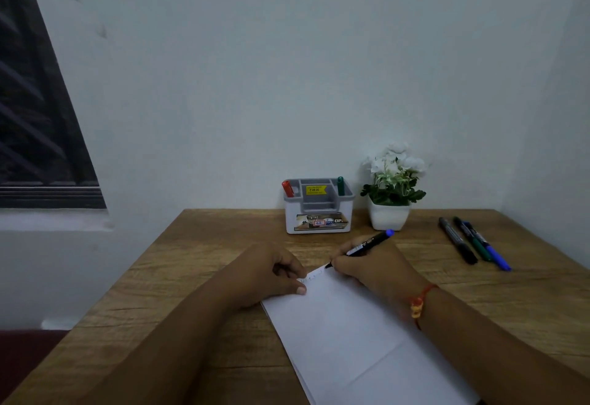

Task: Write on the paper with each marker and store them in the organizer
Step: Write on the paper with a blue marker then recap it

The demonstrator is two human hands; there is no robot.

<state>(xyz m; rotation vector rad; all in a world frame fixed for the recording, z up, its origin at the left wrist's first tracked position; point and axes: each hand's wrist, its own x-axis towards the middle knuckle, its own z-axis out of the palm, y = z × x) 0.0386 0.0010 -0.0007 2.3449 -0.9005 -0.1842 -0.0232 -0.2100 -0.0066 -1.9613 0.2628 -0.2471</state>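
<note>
Your right hand [367, 265] is clamped around the black marker with the blue end cap [367, 244], its tip touching the far edge of the white sheet of paper [348, 337]; keep the stroke light and short so the tip stays on the sheet; your left hand [271, 272] is curled with fingertips pinning the paper's far corner, holding nothing else; press flat there so it cannot skid on the wooden table [198, 277]; the grey-and-white plastic organizer [317, 209] stands just beyond, against the wall, with a red marker [288, 188] and a green marker [340, 185] inside; three markers [472, 243] lie to the right, waiting.
</note>
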